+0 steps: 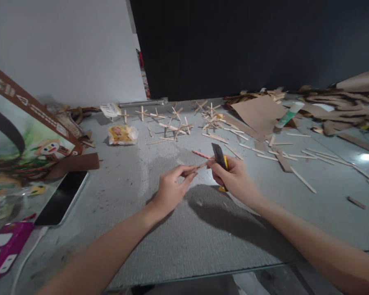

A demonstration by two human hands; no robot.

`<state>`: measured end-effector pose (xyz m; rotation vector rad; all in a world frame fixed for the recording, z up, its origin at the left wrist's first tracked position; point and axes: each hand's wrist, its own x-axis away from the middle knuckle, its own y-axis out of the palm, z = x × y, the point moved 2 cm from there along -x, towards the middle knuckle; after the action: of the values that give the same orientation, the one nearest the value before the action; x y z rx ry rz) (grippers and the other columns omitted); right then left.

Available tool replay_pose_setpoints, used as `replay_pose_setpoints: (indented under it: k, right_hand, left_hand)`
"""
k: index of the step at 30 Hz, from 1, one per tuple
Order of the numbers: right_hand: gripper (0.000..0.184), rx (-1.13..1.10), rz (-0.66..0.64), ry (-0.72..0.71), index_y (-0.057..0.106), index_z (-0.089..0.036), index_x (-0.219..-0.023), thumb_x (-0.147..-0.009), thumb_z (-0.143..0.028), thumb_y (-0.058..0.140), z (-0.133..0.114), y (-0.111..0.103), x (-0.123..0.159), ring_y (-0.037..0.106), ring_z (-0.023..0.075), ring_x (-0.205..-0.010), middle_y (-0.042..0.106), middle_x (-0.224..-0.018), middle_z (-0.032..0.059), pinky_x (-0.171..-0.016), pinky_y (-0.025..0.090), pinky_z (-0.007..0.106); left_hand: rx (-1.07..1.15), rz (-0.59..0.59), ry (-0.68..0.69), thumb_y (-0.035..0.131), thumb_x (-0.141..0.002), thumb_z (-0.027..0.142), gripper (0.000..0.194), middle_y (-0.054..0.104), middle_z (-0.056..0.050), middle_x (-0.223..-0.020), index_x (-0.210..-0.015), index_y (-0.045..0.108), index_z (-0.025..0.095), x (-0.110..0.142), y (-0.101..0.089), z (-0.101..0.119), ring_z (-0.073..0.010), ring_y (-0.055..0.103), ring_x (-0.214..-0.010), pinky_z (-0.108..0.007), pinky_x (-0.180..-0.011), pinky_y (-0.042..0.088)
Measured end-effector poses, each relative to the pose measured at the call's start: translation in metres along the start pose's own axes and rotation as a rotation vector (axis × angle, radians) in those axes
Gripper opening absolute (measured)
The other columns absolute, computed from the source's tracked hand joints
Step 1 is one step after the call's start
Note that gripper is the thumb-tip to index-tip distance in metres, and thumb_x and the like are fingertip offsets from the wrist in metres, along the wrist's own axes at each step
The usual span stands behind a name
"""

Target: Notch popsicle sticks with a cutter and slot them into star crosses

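Observation:
My left hand (173, 186) is closed in a pinch on one end of a thin wooden stick (200, 166). At the stick's other end are the fingertips of my right hand (232, 176). That hand is wrapped round a black and yellow utility knife (219, 155), held upright; whether its blade is out I cannot tell. Just behind the hands a red striped pencil-like rod (200, 154) lies on the table, partly covered by the right hand. Farther back stand several star-shaped pieces of crossed sticks (176, 128).
Loose wooden sticks (304, 180) spread over the right of the table (160, 262). A glue stick (290, 114) leans by brown cardboard (254, 116). At left are a phone (62, 198), a magenta device (10, 248) with a white cable, a wrapped snack (122, 134) and a printed bag (27, 123).

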<state>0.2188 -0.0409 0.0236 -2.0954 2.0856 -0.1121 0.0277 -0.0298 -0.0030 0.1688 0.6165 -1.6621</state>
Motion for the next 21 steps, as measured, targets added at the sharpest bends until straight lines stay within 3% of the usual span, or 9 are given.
replay_pose_setpoints:
  k: [10,15,21]
  right_hand:
    - [0.036,0.162,-0.013,-0.119,0.057,-0.021,-0.084,-0.097,-0.054,0.058,0.005,-0.004,-0.002,0.035,0.0104,-0.050,0.041,-0.057,-0.0072,-0.050,0.028,0.027]
    - [0.027,0.424,-0.039,-0.236,0.050,-0.023,-0.109,-0.104,-0.049,0.047,-0.002,-0.008,0.000,0.043,0.0134,-0.050,0.047,-0.062,-0.0078,-0.053,0.032,0.026]
    - [0.029,0.784,-0.166,-0.436,0.058,-0.022,-0.105,-0.111,-0.040,0.037,0.001,-0.006,0.003,0.062,0.0182,-0.062,0.068,-0.080,0.0044,-0.058,0.036,0.027]
  left_hand:
    - [0.432,-0.250,-0.321,0.072,-0.093,0.050,0.040,0.078,-0.009,-0.085,-0.111,0.073,0.014,0.001,0.009,0.005,-0.0172,0.070,-0.067,-0.030,-0.063,0.057]
    - [0.429,-0.100,-0.321,0.074,-0.091,0.049,0.038,0.077,-0.008,-0.082,-0.106,0.071,0.014,0.001,0.008,0.001,-0.0163,0.069,-0.065,-0.029,-0.062,0.057]
    - [0.327,0.024,-0.316,0.074,-0.090,0.052,0.040,0.079,-0.009,-0.083,-0.103,0.070,0.014,-0.005,-0.001,-0.002,-0.0162,0.070,-0.064,-0.028,-0.062,0.059]
